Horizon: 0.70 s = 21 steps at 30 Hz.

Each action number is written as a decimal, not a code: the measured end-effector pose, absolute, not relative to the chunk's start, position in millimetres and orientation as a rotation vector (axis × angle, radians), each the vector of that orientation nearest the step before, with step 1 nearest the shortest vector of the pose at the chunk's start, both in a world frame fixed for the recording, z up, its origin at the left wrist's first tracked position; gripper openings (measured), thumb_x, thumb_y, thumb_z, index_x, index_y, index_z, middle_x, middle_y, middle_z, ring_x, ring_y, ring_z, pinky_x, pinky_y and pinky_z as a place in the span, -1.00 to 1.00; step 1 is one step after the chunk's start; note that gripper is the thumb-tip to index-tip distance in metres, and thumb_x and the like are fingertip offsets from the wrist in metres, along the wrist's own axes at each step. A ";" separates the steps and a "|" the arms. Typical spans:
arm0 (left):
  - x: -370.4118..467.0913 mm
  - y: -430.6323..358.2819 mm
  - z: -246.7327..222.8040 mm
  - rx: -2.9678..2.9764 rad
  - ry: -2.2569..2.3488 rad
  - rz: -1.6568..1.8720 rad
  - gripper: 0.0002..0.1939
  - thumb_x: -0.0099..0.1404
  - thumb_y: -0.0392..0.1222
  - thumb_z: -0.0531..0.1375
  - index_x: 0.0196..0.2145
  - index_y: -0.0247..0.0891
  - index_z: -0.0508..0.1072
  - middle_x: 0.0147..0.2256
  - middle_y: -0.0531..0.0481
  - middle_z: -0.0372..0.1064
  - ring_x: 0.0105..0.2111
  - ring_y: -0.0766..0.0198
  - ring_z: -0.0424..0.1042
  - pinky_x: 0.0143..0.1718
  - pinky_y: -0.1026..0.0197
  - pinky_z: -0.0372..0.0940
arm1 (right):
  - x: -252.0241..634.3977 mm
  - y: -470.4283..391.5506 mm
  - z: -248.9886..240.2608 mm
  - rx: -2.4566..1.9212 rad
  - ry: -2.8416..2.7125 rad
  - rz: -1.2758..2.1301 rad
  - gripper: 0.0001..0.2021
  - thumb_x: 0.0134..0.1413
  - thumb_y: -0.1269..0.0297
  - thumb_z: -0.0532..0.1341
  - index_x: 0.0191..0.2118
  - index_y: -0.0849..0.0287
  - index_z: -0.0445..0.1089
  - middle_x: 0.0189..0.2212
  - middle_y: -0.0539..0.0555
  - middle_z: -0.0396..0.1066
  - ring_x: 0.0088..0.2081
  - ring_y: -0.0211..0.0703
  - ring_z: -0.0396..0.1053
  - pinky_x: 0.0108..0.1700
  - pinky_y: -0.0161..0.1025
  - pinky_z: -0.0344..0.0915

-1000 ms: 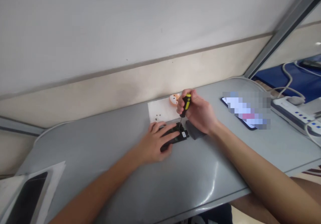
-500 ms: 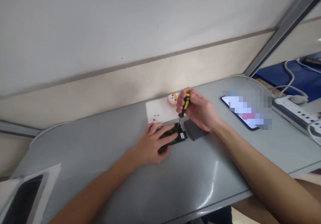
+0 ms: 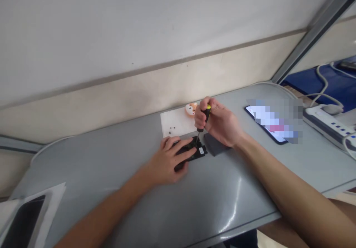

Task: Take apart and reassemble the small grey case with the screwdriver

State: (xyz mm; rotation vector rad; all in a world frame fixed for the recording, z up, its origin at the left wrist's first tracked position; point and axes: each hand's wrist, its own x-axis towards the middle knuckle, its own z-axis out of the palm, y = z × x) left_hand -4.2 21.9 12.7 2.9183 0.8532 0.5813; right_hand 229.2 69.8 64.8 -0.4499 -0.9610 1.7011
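Observation:
A black device with exposed inner parts (image 3: 199, 154) lies on the grey table (image 3: 111, 151). Over its left part my left hand (image 3: 171, 159) is spread, fingers and thumb gripping its edges. My right hand (image 3: 218, 122) is wrapped round a black and yellow screwdriver (image 3: 206, 115), its shaft pointing down to the device just beyond the left fingertips; the exact contact spot is too small to tell. A dark flat piece (image 3: 215, 146) sits right of the device, partly under my right wrist.
White paper (image 3: 178, 124) behind the device bears several tiny dark screws and an orange and white animal-face item (image 3: 191, 109). Right are a lit phone (image 3: 267, 124) and a power strip (image 3: 330, 124). A dark phone-like object (image 3: 26, 222) lies front left.
The fingers of my right hand have shifted round the screwdriver handle, covering more of its yellow part. My left hand stays on the device.

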 end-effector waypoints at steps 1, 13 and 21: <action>-4.1 22.0 12.6 2.919 0.850 0.588 -0.52 0.34 -0.29 0.24 0.21 -0.13 0.48 0.27 -0.13 0.38 0.15 -0.08 0.26 0.18 -0.19 0.21 | 228.1 68.8 65.2 -0.452 -0.934 1.702 -0.76 0.37 0.04 0.18 -0.26 0.07 0.31 -0.47 -0.03 0.15 -0.45 -0.20 0.13 -0.36 -0.23 0.19; -3.5 19.6 13.3 2.959 0.869 0.511 -0.51 0.36 -0.25 0.22 0.24 -0.14 0.45 0.31 -0.14 0.34 0.15 -0.09 0.28 0.21 -0.20 0.21 | 233.4 69.3 67.6 -0.482 -0.983 1.683 -0.74 0.30 0.05 0.26 -0.33 0.09 0.31 -0.38 0.04 0.23 -0.35 -0.15 0.23 -0.25 -0.17 0.29; -1.5 17.2 15.5 2.954 0.907 0.462 -0.61 0.38 -0.23 0.20 0.14 -0.15 0.50 0.32 -0.11 0.34 0.16 -0.06 0.29 0.23 -0.15 0.19 | 227.7 67.1 61.3 -0.488 -0.873 1.634 -0.76 0.24 0.06 0.34 -0.27 0.03 0.30 -0.46 -0.05 0.09 -0.41 -0.19 0.15 -0.30 -0.24 0.25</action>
